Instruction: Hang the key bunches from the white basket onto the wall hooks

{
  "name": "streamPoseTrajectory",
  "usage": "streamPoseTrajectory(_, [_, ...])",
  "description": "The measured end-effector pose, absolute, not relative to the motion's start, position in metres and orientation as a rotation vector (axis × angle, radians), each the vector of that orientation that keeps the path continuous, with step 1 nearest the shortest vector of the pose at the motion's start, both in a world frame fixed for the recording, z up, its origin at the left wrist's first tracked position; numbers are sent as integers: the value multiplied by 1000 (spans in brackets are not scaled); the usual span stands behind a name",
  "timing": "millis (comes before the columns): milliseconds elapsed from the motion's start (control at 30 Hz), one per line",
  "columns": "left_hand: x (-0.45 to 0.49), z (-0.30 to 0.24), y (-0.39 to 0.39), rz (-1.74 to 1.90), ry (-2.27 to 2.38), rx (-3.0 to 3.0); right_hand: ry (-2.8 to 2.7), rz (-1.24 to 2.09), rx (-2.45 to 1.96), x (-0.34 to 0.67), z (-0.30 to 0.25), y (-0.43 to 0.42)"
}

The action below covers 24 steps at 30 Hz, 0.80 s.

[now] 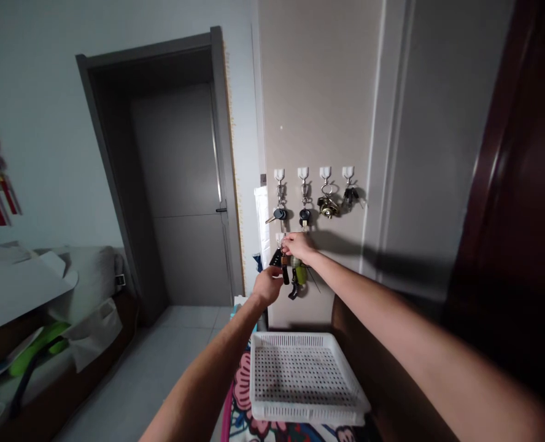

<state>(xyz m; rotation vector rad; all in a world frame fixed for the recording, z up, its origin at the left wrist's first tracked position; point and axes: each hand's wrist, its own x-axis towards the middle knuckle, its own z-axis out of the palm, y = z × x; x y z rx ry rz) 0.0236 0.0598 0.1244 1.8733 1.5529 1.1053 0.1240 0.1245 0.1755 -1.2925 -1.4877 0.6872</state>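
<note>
Right hand: I'm seeing the right hand [300, 245] reaching across at the lower-left white hook [279, 236], thumb and fingertips drawn together, apparently pinching the top of the black-and-brown key bunch [285, 273].
Left hand: the left hand [267, 286] is sitting lower, fingers curled in against the bunch's left side; can't tell if they're gripping or only steadying.
Key bunch: hanging between the two hands, just below that hook; whether its ring is seated on the hook is being hidden by fingers.
Right neighbour: a green tag [302, 276] is hanging just beside it, its hook being covered by the right hand.
Top row: four white hooks are carrying keys, including the bronze-coloured bundle [329, 209] on the third.
Below: a white plastic basket [309, 412] is sitting on a patterned cloth [242, 383].
Handling: right fingertips should be keeping the ring square to the hook's tip; left should be taking the dangling weight so nothing is twisting.
Watch: parts are hanging close; a sideways pull could be snagging the green tag.
</note>
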Motion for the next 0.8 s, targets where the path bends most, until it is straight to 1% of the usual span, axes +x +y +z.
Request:
streamPoseTrajectory(200, [18,108,60,1032,1577,1887,-1427,683,-1357,125,165,135])
streamPoseTrajectory(367, [8,57,52,969,1553,1836,-1422,672,-1338,132,159,120])
streamPoseTrajectory(433, [6,34,46,905,1568,1816,-1502,670,-1309,139,148,110])
streamPoseTrajectory(533, [10,9,33,817,1562,1792,-1706,662,-1320,158,117,94])
streamPoseTrajectory(667, [23,-5,20,694,1549,1776,-2018,503,-1419,182,74,71])
streamPoseTrajectory(800, [29,-19,18,595,1615,1840,-2207,418,-1450,187,64,55])
